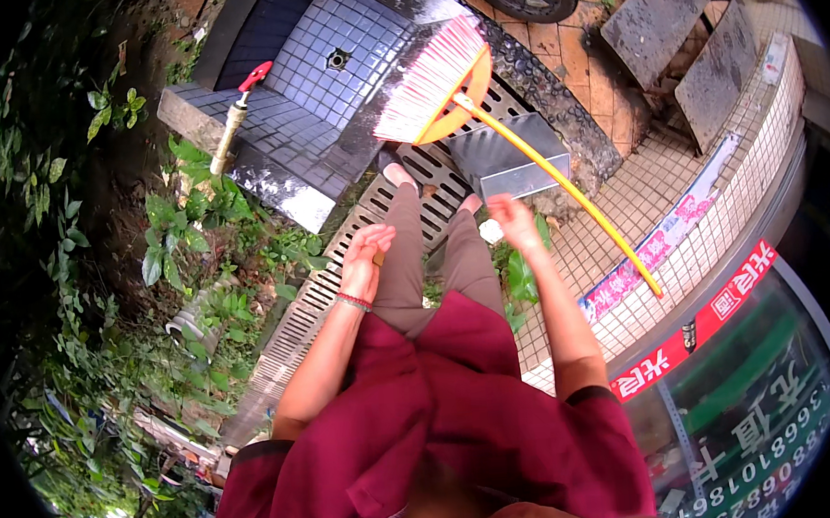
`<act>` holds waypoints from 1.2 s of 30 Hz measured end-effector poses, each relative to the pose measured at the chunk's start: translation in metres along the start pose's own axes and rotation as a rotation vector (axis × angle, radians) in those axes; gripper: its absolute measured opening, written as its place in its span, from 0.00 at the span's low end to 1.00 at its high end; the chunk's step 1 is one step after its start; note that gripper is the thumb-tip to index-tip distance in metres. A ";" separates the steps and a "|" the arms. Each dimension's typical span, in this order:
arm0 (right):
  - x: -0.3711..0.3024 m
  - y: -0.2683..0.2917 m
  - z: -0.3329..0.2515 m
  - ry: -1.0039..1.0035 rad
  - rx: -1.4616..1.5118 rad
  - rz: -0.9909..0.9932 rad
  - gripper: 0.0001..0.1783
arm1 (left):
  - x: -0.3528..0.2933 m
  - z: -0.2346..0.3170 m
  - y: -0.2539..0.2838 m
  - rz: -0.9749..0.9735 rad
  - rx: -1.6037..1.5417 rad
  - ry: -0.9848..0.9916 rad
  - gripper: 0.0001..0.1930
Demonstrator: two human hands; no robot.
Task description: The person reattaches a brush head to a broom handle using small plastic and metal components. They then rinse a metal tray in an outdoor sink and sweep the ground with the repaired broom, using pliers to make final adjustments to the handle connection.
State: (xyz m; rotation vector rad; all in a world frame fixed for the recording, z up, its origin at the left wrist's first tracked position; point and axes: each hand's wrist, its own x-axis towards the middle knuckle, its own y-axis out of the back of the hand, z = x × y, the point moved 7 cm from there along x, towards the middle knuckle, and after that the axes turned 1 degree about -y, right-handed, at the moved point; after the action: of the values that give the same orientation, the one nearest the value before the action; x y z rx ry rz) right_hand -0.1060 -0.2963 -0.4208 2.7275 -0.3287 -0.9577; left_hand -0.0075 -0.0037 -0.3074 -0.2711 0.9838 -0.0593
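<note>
My left hand point(367, 258), with a red band at its wrist, hangs in front of my left leg. Its fingers are loosely bent and apart; a small brownish spot shows by them, too small to name. My right hand point(514, 223) is out by my right knee, slightly smeared, its fingers half bent and apart. A white piece point(491, 231) shows beside its fingertips, apparently below it. Ahead of that hand a broom point(555, 174) with a yellow handle and pink-white bristles lies across a grey dustpan-like box point(514, 156). Neither hand touches the broom.
Blue tiles line a basin point(325, 68) ahead, with a red-handled tap point(253, 76) on a pipe at its left. My feet stand on a slotted drain grate point(340, 288). Plants point(178, 237) crowd the left. A tiled ledge point(592, 179) and a glass-fronted case point(742, 400) are at the right.
</note>
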 end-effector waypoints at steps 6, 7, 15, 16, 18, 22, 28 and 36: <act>-0.045 -0.200 -0.216 0.002 0.443 -0.630 0.21 | 0.017 0.067 0.026 0.105 0.051 -0.208 0.17; -0.043 -0.209 -0.228 0.021 0.318 -0.602 0.21 | 0.018 0.076 0.029 0.131 0.009 -0.195 0.17; 0.011 -0.221 -0.280 0.297 -0.090 -0.414 0.17 | 0.045 0.119 0.026 0.131 -0.240 -0.174 0.14; 0.018 -0.218 -0.289 0.361 -0.117 -0.374 0.14 | 0.052 0.128 0.025 0.115 -0.231 -0.211 0.14; 0.040 -0.216 -0.299 0.312 0.015 -0.409 0.12 | 0.069 0.144 0.027 0.035 -0.233 -0.237 0.16; 0.082 -0.207 -0.324 0.240 0.108 -0.376 0.13 | 0.085 0.193 0.027 0.007 -0.073 -0.230 0.14; 0.121 -0.203 -0.352 0.457 -0.168 -0.327 0.15 | 0.114 0.218 0.029 0.026 0.236 -0.256 0.11; 0.142 -0.215 -0.324 -0.140 0.138 -0.837 0.12 | 0.133 0.225 0.022 0.144 0.331 -0.319 0.06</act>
State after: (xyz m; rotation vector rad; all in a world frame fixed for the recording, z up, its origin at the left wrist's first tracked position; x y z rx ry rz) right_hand 0.2361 -0.0872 -0.3199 2.9420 0.8247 -1.3401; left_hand 0.2515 0.0397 -0.3032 0.0937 0.6607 -0.0451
